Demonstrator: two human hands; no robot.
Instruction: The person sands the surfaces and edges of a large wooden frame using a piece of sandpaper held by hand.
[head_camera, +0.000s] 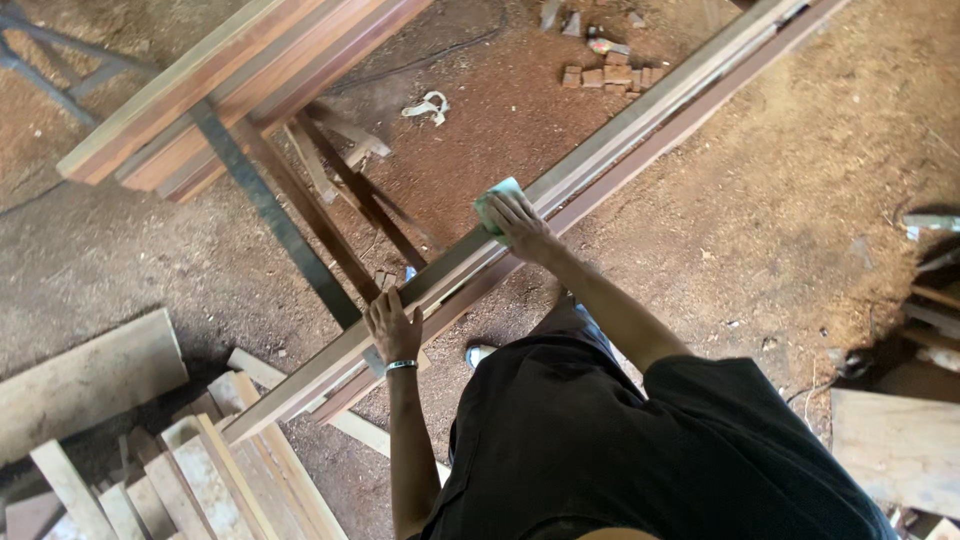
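A long wooden beam (640, 115) runs diagonally from lower left to upper right at waist height. My right hand (520, 225) presses a green sanding pad (494, 200) flat against the beam's top face. My left hand (392, 328), with a band on the wrist, rests palm down on the beam further toward its lower end, fingers spread over the edge. A second reddish strip lies along the beam's near side.
A stack of long boards (230, 85) lies on a metal trestle (270, 215) at upper left. Offcuts and planks (190, 470) pile up at lower left. Small wood blocks (610, 76) and scraps lie on the dirt floor. More boards (900, 440) sit at right.
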